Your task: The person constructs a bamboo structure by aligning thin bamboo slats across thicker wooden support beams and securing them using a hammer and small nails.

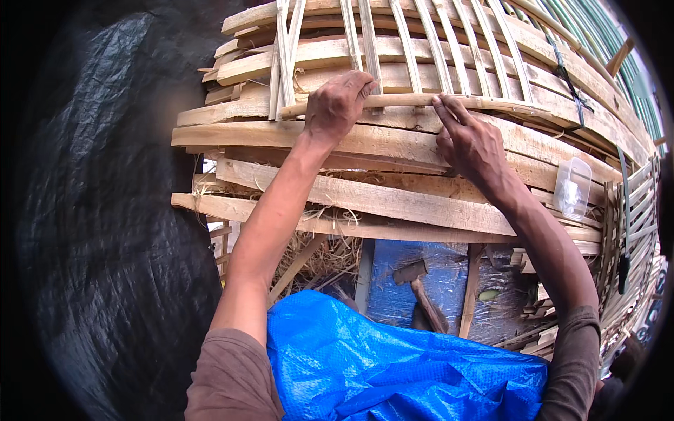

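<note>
Both my hands are on a thin bamboo strip that lies crosswise over the near ends of several narrow slats. My left hand is closed round the strip towards its left end. My right hand pinches it near the middle, thumb hidden beneath the fingers. The strip's right end runs on past my right hand. Under the slats lie rough wooden planks, stacked side by side.
A clear plastic tub with something white inside sits on the planks at right. Below them a hammer rests by a blue sheet. Blue tarpaulin covers my lap. Black sheeting hangs at left; bundled slats stand at right.
</note>
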Demonstrator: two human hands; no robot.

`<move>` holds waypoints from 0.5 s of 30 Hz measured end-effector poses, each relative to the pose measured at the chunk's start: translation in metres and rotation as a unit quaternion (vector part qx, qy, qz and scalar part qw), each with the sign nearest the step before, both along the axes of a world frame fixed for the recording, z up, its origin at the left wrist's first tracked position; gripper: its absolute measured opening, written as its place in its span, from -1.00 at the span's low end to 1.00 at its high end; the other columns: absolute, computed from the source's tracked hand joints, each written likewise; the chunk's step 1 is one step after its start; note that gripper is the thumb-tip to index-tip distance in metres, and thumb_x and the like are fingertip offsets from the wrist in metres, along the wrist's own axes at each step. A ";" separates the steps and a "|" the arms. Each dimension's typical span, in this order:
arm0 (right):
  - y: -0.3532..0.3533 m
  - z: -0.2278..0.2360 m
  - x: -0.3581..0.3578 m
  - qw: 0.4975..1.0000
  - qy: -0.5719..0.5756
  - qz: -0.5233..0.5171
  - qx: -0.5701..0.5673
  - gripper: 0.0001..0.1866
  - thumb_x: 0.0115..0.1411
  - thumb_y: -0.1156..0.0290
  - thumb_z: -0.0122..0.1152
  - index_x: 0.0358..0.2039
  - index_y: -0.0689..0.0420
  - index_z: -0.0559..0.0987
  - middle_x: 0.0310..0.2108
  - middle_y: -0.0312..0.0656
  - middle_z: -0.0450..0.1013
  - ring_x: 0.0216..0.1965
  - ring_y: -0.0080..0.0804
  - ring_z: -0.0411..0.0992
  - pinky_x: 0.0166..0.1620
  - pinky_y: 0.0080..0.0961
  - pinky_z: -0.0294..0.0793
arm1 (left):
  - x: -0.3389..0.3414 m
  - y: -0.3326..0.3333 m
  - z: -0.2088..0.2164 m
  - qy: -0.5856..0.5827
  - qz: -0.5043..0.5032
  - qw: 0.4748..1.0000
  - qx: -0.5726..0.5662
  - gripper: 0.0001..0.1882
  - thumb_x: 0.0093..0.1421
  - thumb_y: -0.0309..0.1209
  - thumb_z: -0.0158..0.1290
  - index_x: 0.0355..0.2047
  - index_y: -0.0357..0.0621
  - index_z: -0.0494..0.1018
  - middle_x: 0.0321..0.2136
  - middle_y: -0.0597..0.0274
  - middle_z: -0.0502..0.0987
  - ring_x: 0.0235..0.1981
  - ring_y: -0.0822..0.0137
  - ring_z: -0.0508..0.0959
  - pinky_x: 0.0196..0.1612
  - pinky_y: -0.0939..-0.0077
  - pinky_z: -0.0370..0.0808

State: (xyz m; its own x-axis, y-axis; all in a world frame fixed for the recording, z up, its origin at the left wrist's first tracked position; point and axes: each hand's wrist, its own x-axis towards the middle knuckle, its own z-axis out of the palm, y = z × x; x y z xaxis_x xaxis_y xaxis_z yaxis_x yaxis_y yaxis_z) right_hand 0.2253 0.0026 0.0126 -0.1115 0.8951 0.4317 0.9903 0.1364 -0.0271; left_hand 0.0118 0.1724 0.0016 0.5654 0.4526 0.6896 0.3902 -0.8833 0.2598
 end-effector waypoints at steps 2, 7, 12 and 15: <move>0.002 0.001 0.001 1.000 0.001 0.006 0.002 -0.45 0.13 0.54 0.12 0.20 0.22 0.50 0.19 -0.08 0.45 -0.52 -0.40 0.56 -0.52 -0.53 0.60 | 0.001 0.003 0.003 -0.001 -0.010 1.000 0.012 -0.84 0.31 -0.29 0.15 -0.26 -0.09 0.55 -0.45 0.12 0.65 -0.47 0.07 0.67 -0.45 0.25 0.60; 0.001 0.007 -0.002 1.000 -0.013 0.005 -0.009 -0.42 0.14 0.53 0.11 0.23 0.20 0.47 0.20 -0.08 0.43 -0.45 -0.38 0.58 -0.45 -0.49 0.63 | -0.001 0.006 0.002 -0.009 -0.002 1.000 0.020 -0.81 0.30 -0.26 0.15 -0.25 -0.10 0.58 -0.42 0.14 0.67 -0.44 0.14 0.69 -0.42 0.29 0.67; 0.000 0.005 -0.003 1.000 -0.006 -0.006 -0.018 -0.43 0.15 0.52 0.10 0.23 0.22 0.46 0.19 -0.09 0.44 -0.44 -0.35 0.58 -0.43 -0.48 0.64 | -0.012 0.016 -0.001 -0.087 -0.029 0.996 0.009 -0.84 0.31 -0.24 0.15 -0.30 -0.04 0.56 -0.39 0.18 0.66 -0.39 0.22 0.67 -0.35 0.34 0.63; 0.000 0.005 -0.002 1.000 -0.001 0.008 0.021 -0.46 0.16 0.52 0.09 0.21 0.22 0.48 0.18 -0.10 0.44 -0.49 -0.34 0.55 -0.45 -0.50 0.63 | -0.039 0.042 0.001 -0.108 0.153 0.982 -0.016 -0.71 0.32 -0.09 0.12 -0.38 -0.03 0.55 -0.14 0.11 0.62 -0.01 0.14 0.52 0.13 0.16 0.39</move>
